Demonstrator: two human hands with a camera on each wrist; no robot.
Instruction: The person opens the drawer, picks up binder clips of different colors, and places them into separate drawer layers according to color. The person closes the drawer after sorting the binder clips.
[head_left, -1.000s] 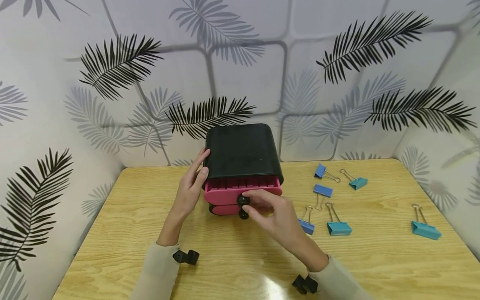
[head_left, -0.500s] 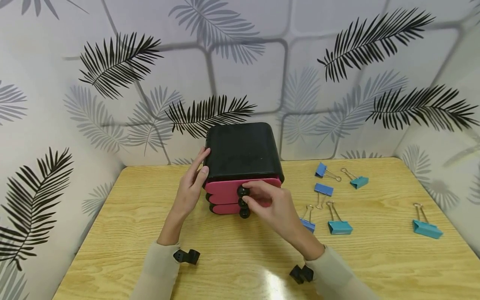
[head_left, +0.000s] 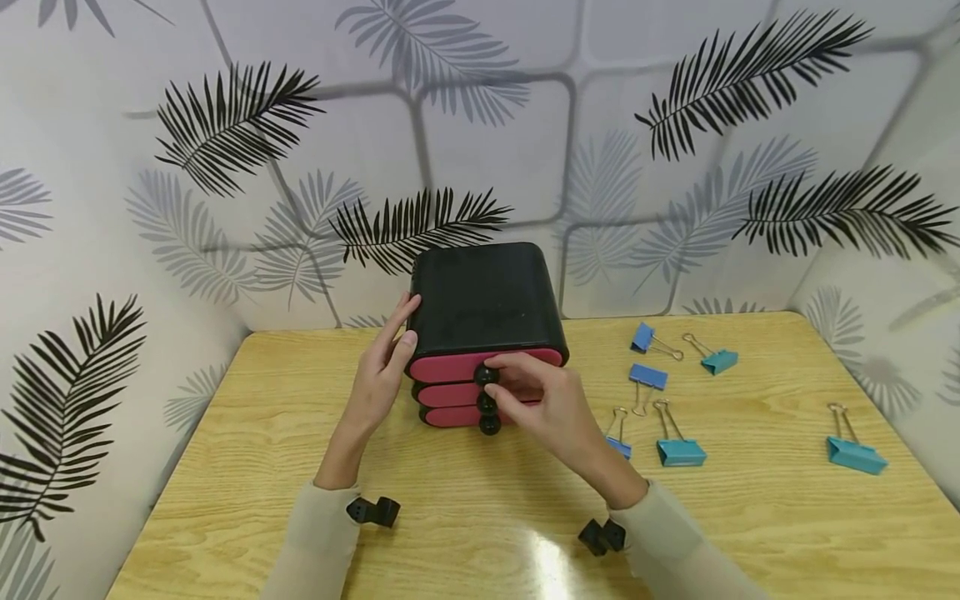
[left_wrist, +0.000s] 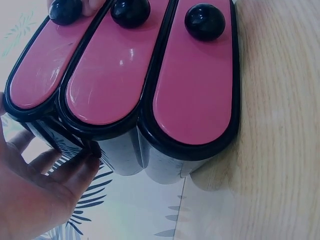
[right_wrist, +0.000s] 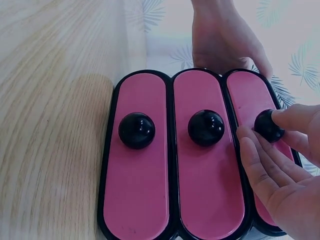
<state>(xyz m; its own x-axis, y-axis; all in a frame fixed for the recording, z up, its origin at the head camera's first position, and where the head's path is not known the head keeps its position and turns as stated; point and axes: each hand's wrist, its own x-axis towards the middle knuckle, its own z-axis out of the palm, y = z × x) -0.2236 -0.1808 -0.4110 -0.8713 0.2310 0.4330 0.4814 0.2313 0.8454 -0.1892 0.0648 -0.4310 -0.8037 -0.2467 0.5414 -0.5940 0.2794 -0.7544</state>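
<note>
A black drawer box [head_left: 487, 296] with three pink drawers stands on the table near the wall. All three fronts sit flush in their frames: the top drawer [head_left: 444, 369], the middle drawer [right_wrist: 207, 175] and the bottom drawer [right_wrist: 135, 185]. Each has a round black knob. My right hand [head_left: 555, 408] pinches the top drawer's knob [right_wrist: 269, 125] between thumb and forefinger, the other fingers near the pink front. Against the box's left side rests my left hand [head_left: 377, 379], its thumb at the upper front edge. In the left wrist view its fingers [left_wrist: 75, 172] reach along the side wall.
Right of the box, several binder clips lie on the wooden table [head_left: 247, 467]: blue ones, such as the blue clip [head_left: 648, 377], and teal ones, such as the teal clip [head_left: 681, 452]. Another teal clip [head_left: 857, 456] lies near the right edge. A leaf-patterned wall [head_left: 487, 158] rises behind.
The top drawer, partly pulled out one second ago, has slid back into the box, with my right hand moving along on its knob. My left hand has stayed at the box's side.
</note>
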